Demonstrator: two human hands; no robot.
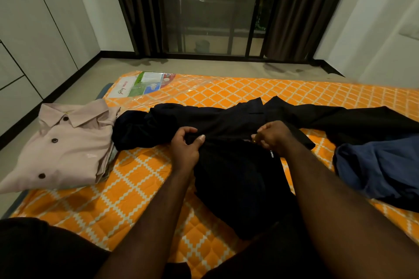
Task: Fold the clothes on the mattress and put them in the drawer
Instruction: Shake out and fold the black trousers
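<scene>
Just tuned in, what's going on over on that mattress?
A person is folding a black garment spread on the orange mattress. The left hand and right hand each pinch its fabric near the middle. A pale pink shirt lies folded at the mattress's left edge; a blue garment lies crumpled on the right, not yet folded.

mattress (pixel 145 179) orange, cream lattice pattern; folded shirt (pixel 68 147) pale pink, dark buttons; spread shirt (pixel 238 165) black; crumpled garment (pixel 376 165) blue; curtains (pixel 292 7) dark brown.
</scene>
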